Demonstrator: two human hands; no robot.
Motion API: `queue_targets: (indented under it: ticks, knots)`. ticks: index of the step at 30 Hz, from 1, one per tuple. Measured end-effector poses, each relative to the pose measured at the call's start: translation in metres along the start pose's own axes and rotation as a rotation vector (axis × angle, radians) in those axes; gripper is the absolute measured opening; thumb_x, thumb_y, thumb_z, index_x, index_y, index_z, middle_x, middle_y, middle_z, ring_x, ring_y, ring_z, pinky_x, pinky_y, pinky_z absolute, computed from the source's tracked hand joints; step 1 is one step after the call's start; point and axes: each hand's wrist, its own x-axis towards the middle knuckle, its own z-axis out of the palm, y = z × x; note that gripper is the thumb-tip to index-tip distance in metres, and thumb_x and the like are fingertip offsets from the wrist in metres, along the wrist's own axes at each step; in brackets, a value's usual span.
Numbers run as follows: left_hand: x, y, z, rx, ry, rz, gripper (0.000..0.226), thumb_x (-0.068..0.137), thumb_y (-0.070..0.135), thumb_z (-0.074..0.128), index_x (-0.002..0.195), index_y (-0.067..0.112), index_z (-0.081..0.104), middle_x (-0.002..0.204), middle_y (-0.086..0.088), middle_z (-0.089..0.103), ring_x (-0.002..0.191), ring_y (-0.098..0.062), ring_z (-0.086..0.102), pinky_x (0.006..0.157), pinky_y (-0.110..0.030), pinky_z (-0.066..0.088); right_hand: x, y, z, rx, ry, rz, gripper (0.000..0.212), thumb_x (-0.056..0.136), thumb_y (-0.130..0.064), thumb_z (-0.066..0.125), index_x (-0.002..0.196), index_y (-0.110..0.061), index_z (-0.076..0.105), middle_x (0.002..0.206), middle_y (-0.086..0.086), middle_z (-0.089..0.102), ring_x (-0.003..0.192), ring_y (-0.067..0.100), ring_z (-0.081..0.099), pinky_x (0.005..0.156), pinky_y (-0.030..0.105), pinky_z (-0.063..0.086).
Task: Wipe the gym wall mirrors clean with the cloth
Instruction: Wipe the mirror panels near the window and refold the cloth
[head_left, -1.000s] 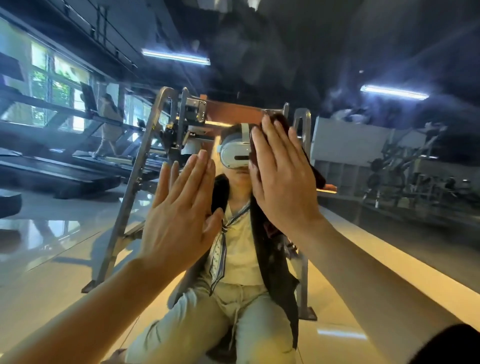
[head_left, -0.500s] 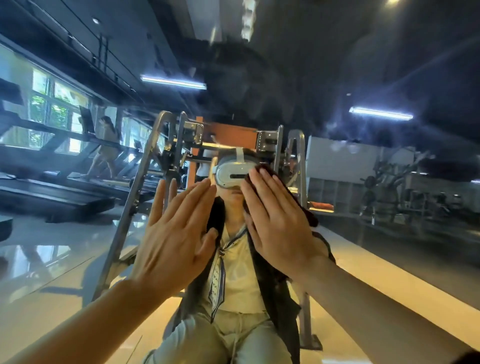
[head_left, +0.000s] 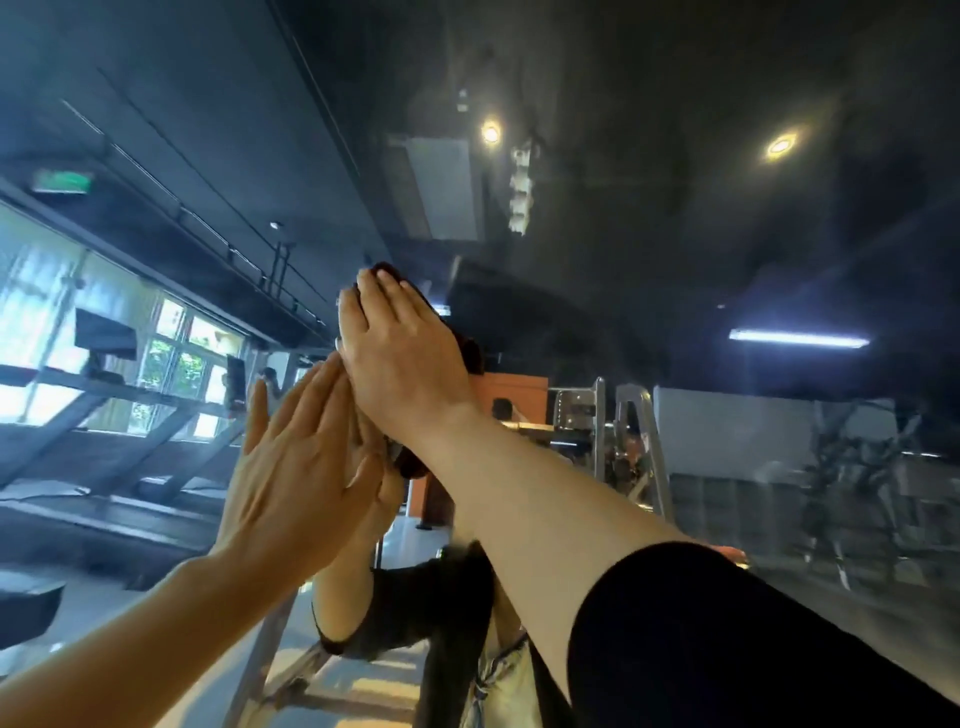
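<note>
While the right hand (head_left: 400, 358) presses a dark cloth (head_left: 470, 351) flat against the mirror (head_left: 649, 218) with straight fingers, the left hand (head_left: 296, 467) lies just below and beside it, palm to the glass, fingers straight and together, holding nothing; the cloth shows only at the fingertips and along the hand's far edge; a black sleeve (head_left: 727, 639) covers the right forearm; treadmills (head_left: 104, 415) and windows (head_left: 176, 358) show reflected at left.

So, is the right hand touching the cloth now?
Touching. The head view shows the right hand laid flat over the dark cloth, pressing it to the mirror.
</note>
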Motion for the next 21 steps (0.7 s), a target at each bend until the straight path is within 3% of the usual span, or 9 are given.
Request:
queue_targets:
  ticks: [5,7,10,13,16,18,21]
  knots:
    - [0.024,0.029,0.01,0.0,-0.057,0.066,0.067,0.097,0.045,0.03,0.146,0.003,0.045,0.152,-0.015,0.044,0.144,-0.03,0.036,0.12,-0.056,0.012,-0.027,0.068,-0.013,0.05,0.124,0.202,0.044,0.099,-0.024,0.058,0.133,0.004,0.058,0.139,0.026,0.056,0.132,0.038,0.053,0.112,0.043,0.04]
    - [0.031,0.051,0.013,-0.028,-0.047,0.094,0.07,0.099,0.049,0.025,0.147,0.001,0.043,0.153,-0.016,0.042,0.144,-0.03,0.035,0.12,-0.049,0.006,-0.051,0.105,-0.026,0.037,0.151,0.296,0.045,0.1,-0.025,0.052,0.134,0.005,0.057,0.14,0.026,0.056,0.132,0.039,0.052,0.112,0.044,0.039]
    - [0.038,0.076,0.018,-0.067,-0.051,0.102,0.072,0.093,0.046,0.033,0.15,0.002,0.039,0.156,-0.014,0.039,0.147,-0.028,0.032,0.121,-0.046,0.002,-0.094,0.159,-0.049,-0.004,0.188,0.498,0.052,0.103,-0.032,0.035,0.138,0.002,0.053,0.145,0.023,0.052,0.136,0.036,0.048,0.115,0.041,0.033]
    - [0.04,0.079,0.021,-0.06,-0.06,0.128,0.073,0.092,0.048,0.033,0.151,0.004,0.038,0.156,-0.013,0.038,0.147,-0.027,0.032,0.121,-0.045,0.001,-0.126,0.193,-0.062,-0.037,0.208,0.667,0.059,0.103,-0.036,0.026,0.141,0.002,0.049,0.149,0.022,0.047,0.139,0.036,0.044,0.116,0.046,0.035]
    - [0.039,0.061,0.017,-0.034,-0.061,0.138,0.074,0.093,0.049,0.033,0.15,0.003,0.038,0.156,-0.014,0.039,0.146,-0.028,0.033,0.122,-0.046,0.0,-0.122,0.191,-0.058,-0.04,0.224,0.791,0.053,0.103,-0.027,0.031,0.139,0.008,0.047,0.145,0.029,0.047,0.136,0.042,0.045,0.114,0.055,0.037]
    - [0.04,0.046,0.013,-0.016,-0.053,0.118,0.074,0.092,0.049,0.034,0.15,0.002,0.039,0.155,-0.014,0.04,0.146,-0.029,0.033,0.121,-0.049,0.002,-0.105,0.17,-0.052,-0.007,0.21,0.778,0.051,0.099,-0.021,0.037,0.137,0.013,0.046,0.142,0.034,0.046,0.134,0.047,0.044,0.112,0.059,0.038]
    - [0.044,0.018,0.007,0.014,-0.031,0.063,0.073,0.091,0.048,0.035,0.147,0.001,0.043,0.153,-0.015,0.043,0.144,-0.029,0.036,0.12,-0.058,0.011,-0.07,0.114,-0.037,-0.052,0.16,0.618,0.049,0.103,-0.025,0.039,0.14,0.006,0.049,0.145,0.029,0.048,0.136,0.041,0.046,0.115,0.047,0.036]
